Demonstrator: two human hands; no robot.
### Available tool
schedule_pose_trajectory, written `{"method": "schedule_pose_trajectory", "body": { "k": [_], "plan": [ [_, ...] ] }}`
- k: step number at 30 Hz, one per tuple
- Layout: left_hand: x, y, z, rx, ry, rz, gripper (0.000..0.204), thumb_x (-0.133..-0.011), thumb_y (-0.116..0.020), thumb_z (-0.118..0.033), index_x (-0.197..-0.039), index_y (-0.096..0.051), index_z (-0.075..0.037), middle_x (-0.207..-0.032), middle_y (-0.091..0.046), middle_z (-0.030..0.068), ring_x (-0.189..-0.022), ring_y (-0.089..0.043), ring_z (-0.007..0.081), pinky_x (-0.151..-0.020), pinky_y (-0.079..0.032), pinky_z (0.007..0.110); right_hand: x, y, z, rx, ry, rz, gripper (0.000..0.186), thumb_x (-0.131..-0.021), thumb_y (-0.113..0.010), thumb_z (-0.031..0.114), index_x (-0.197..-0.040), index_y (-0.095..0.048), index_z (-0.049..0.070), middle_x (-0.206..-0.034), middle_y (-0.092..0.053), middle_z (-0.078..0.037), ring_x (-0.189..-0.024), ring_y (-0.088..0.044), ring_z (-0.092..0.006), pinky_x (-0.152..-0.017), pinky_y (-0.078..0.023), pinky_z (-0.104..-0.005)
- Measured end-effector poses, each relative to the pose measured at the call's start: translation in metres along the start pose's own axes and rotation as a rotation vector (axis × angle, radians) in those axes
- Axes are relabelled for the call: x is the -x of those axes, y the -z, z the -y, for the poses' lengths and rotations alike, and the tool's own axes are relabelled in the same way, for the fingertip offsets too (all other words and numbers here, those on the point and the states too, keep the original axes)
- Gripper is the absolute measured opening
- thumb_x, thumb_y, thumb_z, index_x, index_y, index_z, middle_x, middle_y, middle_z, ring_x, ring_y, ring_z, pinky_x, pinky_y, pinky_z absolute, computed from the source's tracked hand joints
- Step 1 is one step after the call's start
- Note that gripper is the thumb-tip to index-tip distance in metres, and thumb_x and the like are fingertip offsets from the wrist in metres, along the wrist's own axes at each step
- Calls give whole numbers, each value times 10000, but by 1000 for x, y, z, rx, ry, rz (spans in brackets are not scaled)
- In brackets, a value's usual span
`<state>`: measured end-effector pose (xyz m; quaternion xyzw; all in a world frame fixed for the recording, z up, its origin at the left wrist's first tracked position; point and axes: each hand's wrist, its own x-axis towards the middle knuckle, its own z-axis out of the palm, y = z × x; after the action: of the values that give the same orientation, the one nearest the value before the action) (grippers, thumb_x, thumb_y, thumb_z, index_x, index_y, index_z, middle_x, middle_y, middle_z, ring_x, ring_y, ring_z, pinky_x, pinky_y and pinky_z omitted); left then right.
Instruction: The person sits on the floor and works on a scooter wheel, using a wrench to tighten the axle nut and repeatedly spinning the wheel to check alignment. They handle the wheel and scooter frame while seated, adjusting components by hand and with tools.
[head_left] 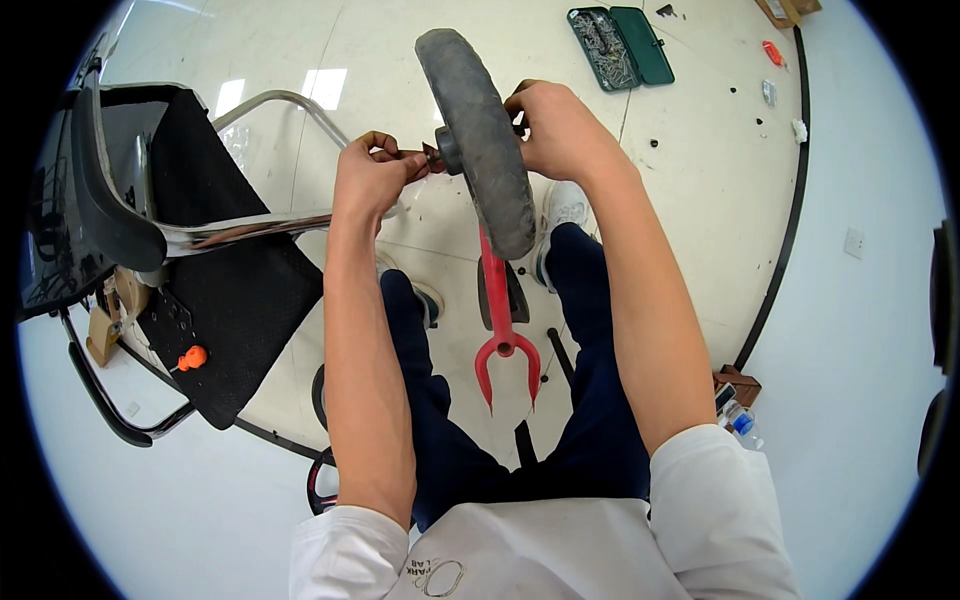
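A small black wheel (470, 130) with a worn rubber tyre is held upright in the air between my hands. On its left side my left hand (372, 178) is closed, finger and thumb pinching the axle end (431, 156) by the dark hub. From the other side my right hand (562, 128) reaches to the wheel's hub area with bent fingers; the tyre partly hides the fingertips and what they grip. Below the wheel, a red metal frame (497, 290) stands between my legs, its two-pronged fork (506, 352) pointing toward me.
To the left stands a chair (220, 240) with chrome arms; an orange-handled tool (192, 357) lies on its black seat. An open green case (640, 50) of small metal parts sits on the tiled floor ahead. Small bits lie to the right, and a bottle (742, 424) stands near my right elbow.
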<state>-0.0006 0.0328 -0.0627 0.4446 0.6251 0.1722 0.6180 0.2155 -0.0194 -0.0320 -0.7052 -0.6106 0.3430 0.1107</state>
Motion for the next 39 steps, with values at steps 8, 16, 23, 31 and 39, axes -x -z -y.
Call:
{"method": "schedule_pose_trajectory", "body": {
  "k": [8, 16, 23, 31, 39],
  "plan": [
    [-3, -2, 5, -13, -43, -32, 229, -785, -673, 68, -835, -465, -12, -835, -710, 173, -762, -718, 193, -641, -543, 246, 12, -12, 9, 220, 55, -183, 159, -722, -696, 35, -867, -725, -25, -1053, -642, -173, -929, -648, -340, -832, -542, -409],
    [-5, 3, 8, -109, -33, -82, 244, -754, -700, 35, -814, -474, -35, -803, -721, 140, -749, -719, 159, -589, -496, 235, 35, -15, 9, 255, 137, -224, 214, -757, -702, 78, -960, -729, 18, -1097, -585, -149, -1026, -599, -297, -855, -530, -398],
    [-7, 4, 11, -90, -46, -76, 243, -746, -711, 26, -828, -488, -26, -798, -719, 141, -740, -719, 162, -576, -496, 237, 47, -14, 12, 268, 132, -196, 318, -776, -693, 100, -1083, -695, 22, -1087, -562, -152, -1016, -584, -302, -847, -523, -402],
    [-7, 2, 10, -124, -62, -90, 245, -741, -719, 16, -826, -493, -21, -788, -715, 138, -724, -711, 157, -573, -496, 237, 62, -26, 9, 259, 72, -93, 406, -835, -647, 131, -1227, -616, 32, -959, -609, -146, -870, -645, -294, -751, -547, -410],
    [-8, 1, 9, -127, -65, -62, 251, -746, -713, 16, -837, -481, -21, -805, -721, 152, -742, -710, 156, -593, -501, 229, 60, -31, -11, 242, 153, -74, 524, -856, -622, 131, -1359, -502, 44, -847, -647, -146, -791, -666, -315, -683, -544, -423]
  ]
}}
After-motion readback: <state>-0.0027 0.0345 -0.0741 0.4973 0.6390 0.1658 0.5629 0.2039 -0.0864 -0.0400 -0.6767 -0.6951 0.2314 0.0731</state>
